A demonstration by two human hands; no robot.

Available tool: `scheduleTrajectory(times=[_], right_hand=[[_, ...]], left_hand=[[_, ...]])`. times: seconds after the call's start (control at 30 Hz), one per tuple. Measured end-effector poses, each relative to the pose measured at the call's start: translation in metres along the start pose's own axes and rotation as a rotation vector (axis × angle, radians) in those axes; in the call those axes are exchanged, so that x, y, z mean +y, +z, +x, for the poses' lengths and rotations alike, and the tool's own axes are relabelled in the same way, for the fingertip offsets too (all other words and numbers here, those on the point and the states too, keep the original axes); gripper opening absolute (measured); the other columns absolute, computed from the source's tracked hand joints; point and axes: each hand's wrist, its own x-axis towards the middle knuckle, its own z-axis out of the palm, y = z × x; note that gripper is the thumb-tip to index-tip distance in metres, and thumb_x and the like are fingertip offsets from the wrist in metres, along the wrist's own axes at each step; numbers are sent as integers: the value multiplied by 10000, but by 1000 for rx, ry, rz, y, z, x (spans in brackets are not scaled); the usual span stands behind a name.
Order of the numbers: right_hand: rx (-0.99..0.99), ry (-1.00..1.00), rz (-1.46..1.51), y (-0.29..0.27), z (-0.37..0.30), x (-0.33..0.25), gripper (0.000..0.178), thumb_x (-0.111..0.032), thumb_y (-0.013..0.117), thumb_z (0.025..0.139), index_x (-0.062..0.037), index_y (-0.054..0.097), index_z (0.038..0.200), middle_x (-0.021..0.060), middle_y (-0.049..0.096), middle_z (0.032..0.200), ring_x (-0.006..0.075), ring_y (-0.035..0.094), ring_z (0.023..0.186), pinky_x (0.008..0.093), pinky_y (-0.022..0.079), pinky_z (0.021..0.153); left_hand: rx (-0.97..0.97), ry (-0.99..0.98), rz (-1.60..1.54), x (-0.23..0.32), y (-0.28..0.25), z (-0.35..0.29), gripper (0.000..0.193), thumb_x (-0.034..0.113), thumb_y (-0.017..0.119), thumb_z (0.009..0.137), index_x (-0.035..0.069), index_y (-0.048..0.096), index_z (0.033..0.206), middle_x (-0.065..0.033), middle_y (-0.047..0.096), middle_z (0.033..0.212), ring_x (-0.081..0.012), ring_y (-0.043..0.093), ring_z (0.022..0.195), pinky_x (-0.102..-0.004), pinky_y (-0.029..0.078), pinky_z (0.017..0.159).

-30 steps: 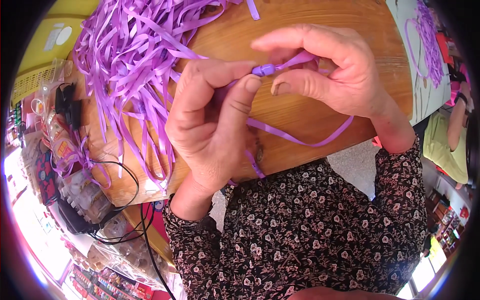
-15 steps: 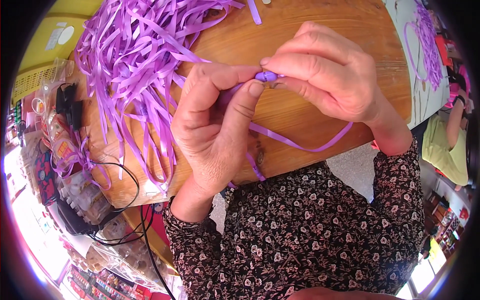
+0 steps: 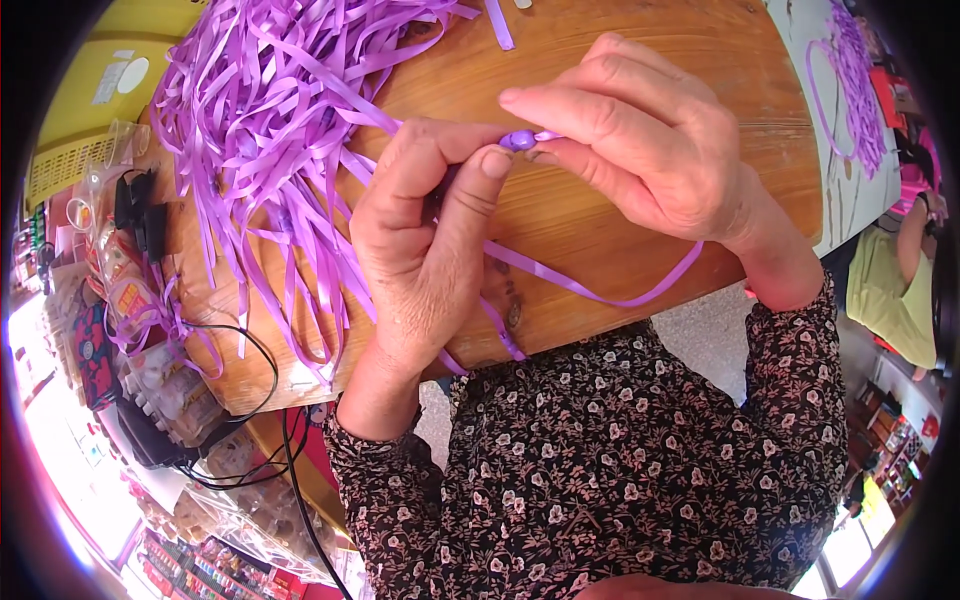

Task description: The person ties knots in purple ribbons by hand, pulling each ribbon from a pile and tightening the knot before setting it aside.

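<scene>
My left hand (image 3: 420,225) pinches a small purple plastic buckle (image 3: 519,140) between thumb and index finger. A short bit of purple ribbon (image 3: 546,135) sticks out of the buckle towards my right hand (image 3: 640,135). That hand's index finger is raised away from its thumb, leaving a gap, and the thumb tip lies just below the buckle's right end. From behind my left hand a purple strap (image 3: 600,297) sags in a curve and rises behind my right wrist. Strap ends with another purple fitting (image 3: 510,345) hang at the table's near edge.
Many purple straps (image 3: 280,110) lie heaped on the wooden table (image 3: 740,80) at the far left. Black cables (image 3: 275,370) and packaged goods crowd the left side. On a white surface (image 3: 810,100) at the right lies another purple bundle (image 3: 853,90). A person in yellow (image 3: 885,295) is beyond it.
My right index finger has lifted off the buckle and parted from the thumb. Both hands and the buckle have shifted slightly up, the buckle also a little left.
</scene>
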Motion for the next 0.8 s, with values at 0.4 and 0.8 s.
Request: scheduleTrajectory(times=[0.4, 0.8], right_hand=[[-15, -110, 43, -3, 4, 3, 319, 5, 728, 621, 58, 650, 926, 116, 586, 761, 212, 541, 612, 288, 425, 497], [-90, -157, -23, -8, 5, -6, 280, -4, 695, 590, 75, 608, 844, 112, 542, 726, 213, 500, 584, 289, 395, 468]], left_hand=[[-23, 103, 177, 10, -2, -6, 142, -51, 594, 839, -32, 594, 980, -13, 520, 879, -66, 473, 787, -168, 368, 706], [58, 549, 366, 4, 2, 2, 153, -21, 688, 717, 4, 628, 857, -58, 557, 705, -179, 456, 576, -285, 378, 519]])
